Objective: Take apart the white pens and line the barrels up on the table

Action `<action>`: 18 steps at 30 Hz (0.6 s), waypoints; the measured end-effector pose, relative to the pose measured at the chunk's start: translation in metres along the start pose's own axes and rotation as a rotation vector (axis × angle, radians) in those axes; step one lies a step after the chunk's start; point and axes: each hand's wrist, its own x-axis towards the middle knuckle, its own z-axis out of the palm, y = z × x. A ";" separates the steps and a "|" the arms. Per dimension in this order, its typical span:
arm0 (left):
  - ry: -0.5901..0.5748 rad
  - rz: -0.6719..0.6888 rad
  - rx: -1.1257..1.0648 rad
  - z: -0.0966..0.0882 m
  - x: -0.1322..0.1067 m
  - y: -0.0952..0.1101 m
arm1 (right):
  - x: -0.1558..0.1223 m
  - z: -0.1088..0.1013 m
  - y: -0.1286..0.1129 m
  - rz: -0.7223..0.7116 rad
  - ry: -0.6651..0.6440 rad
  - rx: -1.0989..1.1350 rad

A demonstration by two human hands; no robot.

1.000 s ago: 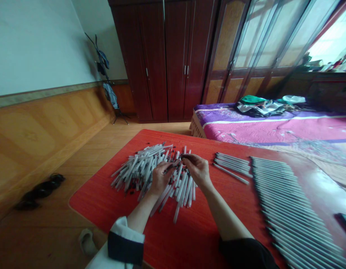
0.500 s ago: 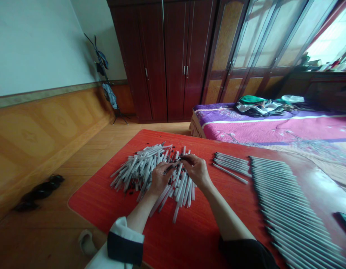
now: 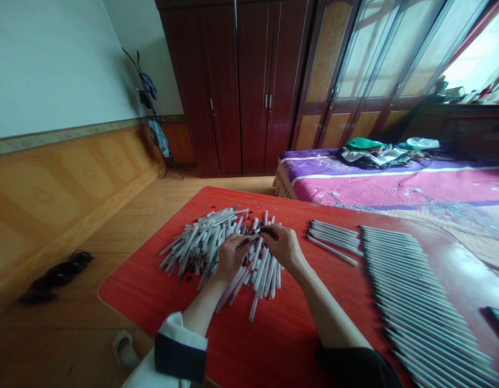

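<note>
A loose pile of grey pen tubes (image 3: pixel 205 242) lies on the red table (image 3: pixel 282 334). My left hand (image 3: pixel 231 257) rests on the pile with fingers curled around one tube. Just to its right, my right hand (image 3: pixel 285 245) pinches the dark end of the same tube or a small dark part; which one is too small to tell. A small bundle of finished tubes (image 3: pixel 334 240) lies right of my right hand. Farther right a long neat row of tubes (image 3: pixel 419 302) runs along the table.
A bed with a pink and purple cover (image 3: pixel 395 180) stands behind the table, clothes piled on it. Dark wooden wardrobes (image 3: pixel 241 86) line the back wall. A coat stand (image 3: pixel 152 108) is in the corner. Dark shoes (image 3: pixel 55 275) and a slipper (image 3: pixel 124 347) lie on the floor at left.
Both hands stay together over the pile with only slight finger movement. The view shifted a little.
</note>
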 end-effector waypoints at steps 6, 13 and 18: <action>-0.015 0.005 0.012 0.001 -0.001 -0.001 | 0.002 -0.010 -0.004 0.028 -0.121 0.044; -0.107 0.052 0.030 -0.001 -0.001 0.005 | -0.006 -0.013 -0.004 0.129 -0.062 -0.036; -0.227 0.150 0.088 0.003 -0.004 0.010 | -0.034 -0.012 0.010 0.210 0.045 0.144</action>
